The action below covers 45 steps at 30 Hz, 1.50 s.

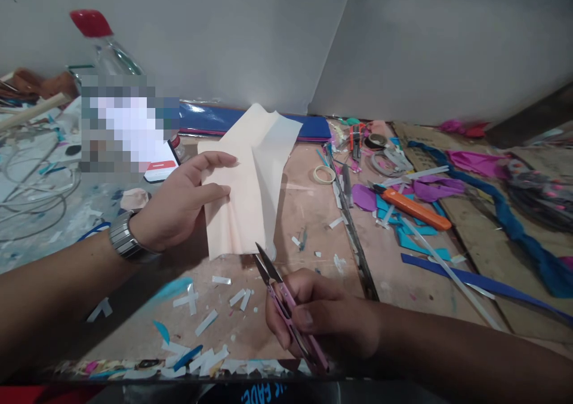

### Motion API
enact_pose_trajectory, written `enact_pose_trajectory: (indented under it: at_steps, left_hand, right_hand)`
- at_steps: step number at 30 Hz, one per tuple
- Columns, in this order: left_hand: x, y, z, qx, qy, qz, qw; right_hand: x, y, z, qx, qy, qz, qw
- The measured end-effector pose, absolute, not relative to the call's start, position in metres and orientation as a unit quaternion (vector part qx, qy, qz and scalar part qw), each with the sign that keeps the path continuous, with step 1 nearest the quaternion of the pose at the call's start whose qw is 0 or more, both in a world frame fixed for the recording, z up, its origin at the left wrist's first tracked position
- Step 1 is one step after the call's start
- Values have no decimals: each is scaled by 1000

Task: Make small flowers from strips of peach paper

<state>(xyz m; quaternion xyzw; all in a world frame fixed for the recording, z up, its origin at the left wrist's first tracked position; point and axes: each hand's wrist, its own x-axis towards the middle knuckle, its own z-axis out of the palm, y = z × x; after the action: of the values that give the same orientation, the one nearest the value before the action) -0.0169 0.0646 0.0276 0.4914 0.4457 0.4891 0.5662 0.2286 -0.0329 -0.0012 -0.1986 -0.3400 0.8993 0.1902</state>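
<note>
A folded sheet of pale peach paper or thin foam (237, 207) is pinched along its left side by my left hand (183, 204), with the index finger and thumb lying over its front. Its upper part fans out, and a lighter layer shows to the right. My right hand (326, 317) is closed around small pink-handled thread snips (289, 305). Their two dark blades are slightly apart and point up at the sheet's lower edge. Whether a blade touches the sheet I cannot tell.
An orange utility knife (416, 208), a tape roll (323, 174) and coloured scraps lie at right. A phone (161, 168) and a red-capped bottle (92, 23) stand at left. Blue sheets (206, 117) lie by the wall. White paper strips (206, 323) litter the near table.
</note>
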Motion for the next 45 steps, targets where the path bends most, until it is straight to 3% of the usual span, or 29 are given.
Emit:
enact_pose_trajectory:
  at_steps: [14,45]
  left_hand:
    - [-17,62,29,558,477,463,497]
    - [-19,54,34,636,492,435,406]
  right_hand:
    - [228,-30,-1,-137,-337,912,191]
    - [227,-33,-2,-234,-311,883,263]
